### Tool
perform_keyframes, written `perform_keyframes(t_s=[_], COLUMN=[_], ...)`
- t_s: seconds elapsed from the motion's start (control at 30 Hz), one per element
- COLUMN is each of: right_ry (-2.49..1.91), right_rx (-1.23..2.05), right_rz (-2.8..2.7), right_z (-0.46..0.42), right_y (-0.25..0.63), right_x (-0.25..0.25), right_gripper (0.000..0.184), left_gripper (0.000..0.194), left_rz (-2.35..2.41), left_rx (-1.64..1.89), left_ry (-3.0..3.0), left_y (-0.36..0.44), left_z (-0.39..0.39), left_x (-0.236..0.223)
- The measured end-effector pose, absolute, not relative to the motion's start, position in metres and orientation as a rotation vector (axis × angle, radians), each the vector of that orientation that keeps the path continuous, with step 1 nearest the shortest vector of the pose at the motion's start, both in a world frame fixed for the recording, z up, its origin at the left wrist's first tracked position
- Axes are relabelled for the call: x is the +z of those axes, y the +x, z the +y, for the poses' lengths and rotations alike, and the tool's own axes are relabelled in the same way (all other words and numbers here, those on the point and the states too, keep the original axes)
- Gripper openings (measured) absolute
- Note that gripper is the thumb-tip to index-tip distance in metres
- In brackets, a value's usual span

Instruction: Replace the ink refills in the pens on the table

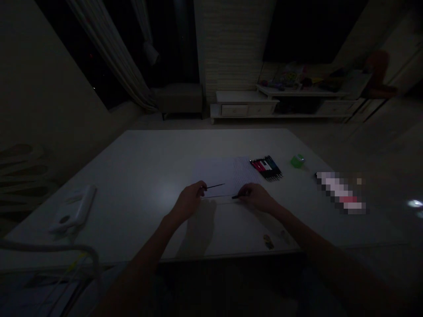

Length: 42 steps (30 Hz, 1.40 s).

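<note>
The room is dim. My left hand is closed in a pinch on a thin dark stick-like part, perhaps a pen refill, pointing right. My right hand is closed on a short dark pen piece whose tip points left. Both hands rest over a sheet of lined paper on the white table. A gap separates the two pieces.
A row of several pens lies right of the paper, then a small green object and a blurred-out item. A white device with cables sits at the left edge. A stool and low TV cabinet stand behind.
</note>
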State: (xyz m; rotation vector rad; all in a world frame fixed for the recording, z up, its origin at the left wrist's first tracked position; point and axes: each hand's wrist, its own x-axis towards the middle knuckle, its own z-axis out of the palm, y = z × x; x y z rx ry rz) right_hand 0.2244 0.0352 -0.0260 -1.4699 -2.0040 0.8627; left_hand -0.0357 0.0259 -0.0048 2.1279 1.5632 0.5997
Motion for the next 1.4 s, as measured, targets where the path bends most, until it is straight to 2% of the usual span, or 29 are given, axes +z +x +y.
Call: perform_keyframes(t_s=[0.17,0.3,0.47,0.57,0.9,1.07,1.23,1.4], right_ry=[-1.484,-1.412,-1.285,-1.314,-1.505,-1.444,-1.426,-1.234], right_rx=[0.702,0.718,0.721,0.732,0.628,0.661,0.673,0.708], right_rz=[-2.102,-1.976,-1.963,-1.968,-2.089,-2.166,-1.992,-2.160], right_z=[0.026,0.023,0.019,0.019,0.018,0.017,0.019,0.011], right_y=[0.208,0.201,0.193,0.191,0.205,0.200,0.200,0.192], right_x=[-0.036,-0.024,-0.017,-0.017,-0.026,-0.029,-0.015,-0.006], right_gripper=[0.015,0.030,0.012,0.009,0.010,0.007,0.023,0.016], left_gripper=[0.023,0.023,0.022,0.021,0.020,0.021,0.024,0.023], left_rz=[1.535,1.474,1.344,1.306,1.519,1.431,1.373,1.287], left_rx=[0.564,0.523,0.513,0.502,0.443,0.447,0.419,0.395], left_ry=[2.114,2.134,2.121,2.122,2.092,2.073,2.055,2.074], left_y=[-0.033,-0.028,-0.016,-0.010,-0.039,-0.037,-0.026,-0.016], left_z=[0.023,0.019,0.013,0.010,0.027,0.025,0.019,0.014], left_x=[-0.004,-0.004,-0.002,-0.004,0.008,0.009,0.004,0.000])
